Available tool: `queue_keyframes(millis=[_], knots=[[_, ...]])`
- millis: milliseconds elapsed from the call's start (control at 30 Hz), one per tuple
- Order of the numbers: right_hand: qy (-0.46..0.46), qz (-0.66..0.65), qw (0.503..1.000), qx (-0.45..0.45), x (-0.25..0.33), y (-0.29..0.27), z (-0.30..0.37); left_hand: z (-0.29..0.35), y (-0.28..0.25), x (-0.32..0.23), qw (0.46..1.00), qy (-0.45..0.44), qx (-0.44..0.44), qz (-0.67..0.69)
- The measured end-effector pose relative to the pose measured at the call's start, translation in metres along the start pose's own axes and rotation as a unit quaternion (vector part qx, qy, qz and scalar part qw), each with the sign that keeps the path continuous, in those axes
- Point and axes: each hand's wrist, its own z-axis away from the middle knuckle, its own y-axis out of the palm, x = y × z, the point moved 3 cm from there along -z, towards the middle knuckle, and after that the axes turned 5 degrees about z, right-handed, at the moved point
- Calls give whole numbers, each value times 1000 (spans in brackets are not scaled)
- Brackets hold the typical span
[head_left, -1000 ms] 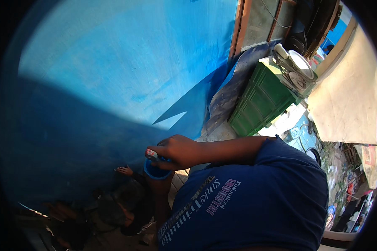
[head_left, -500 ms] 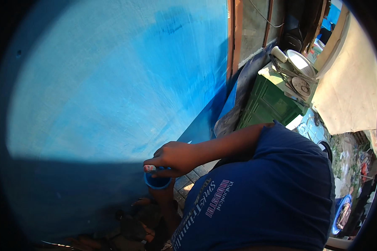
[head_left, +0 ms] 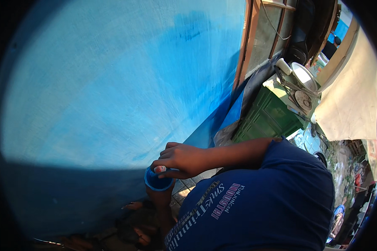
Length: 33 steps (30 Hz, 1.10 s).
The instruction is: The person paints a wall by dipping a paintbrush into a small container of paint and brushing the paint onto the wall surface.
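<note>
Sitting low beside the blue painted wall (head_left: 113, 83), a small round blue cup (head_left: 157, 182) is seen, its rim open upward; it is gripped from above by the right hand (head_left: 182, 159), fingers (head_left: 165, 154) curled over its edge; the left hand is hidden beneath it.

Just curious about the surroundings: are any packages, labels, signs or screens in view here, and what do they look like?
Print on the dark blue shirt: slanted white and pink lettering, lower middle of the picture.
No packages, signs or screens can be made out.
</note>
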Motion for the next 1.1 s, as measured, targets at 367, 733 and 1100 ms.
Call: queue_keyframes(millis=[367, 733, 1100], knots=[[64, -61, 996, -29, -18, -12, 19, -18, 14, -11, 997, 53, 3, -53], [100, -133, 986, 30, -31, -1, 36, -15, 33, -4, 998, 65, -4, -22], [73, -86, 994, -9, -13, -53, 15, -30, 23, -14, 997, 75, -12, -31]])
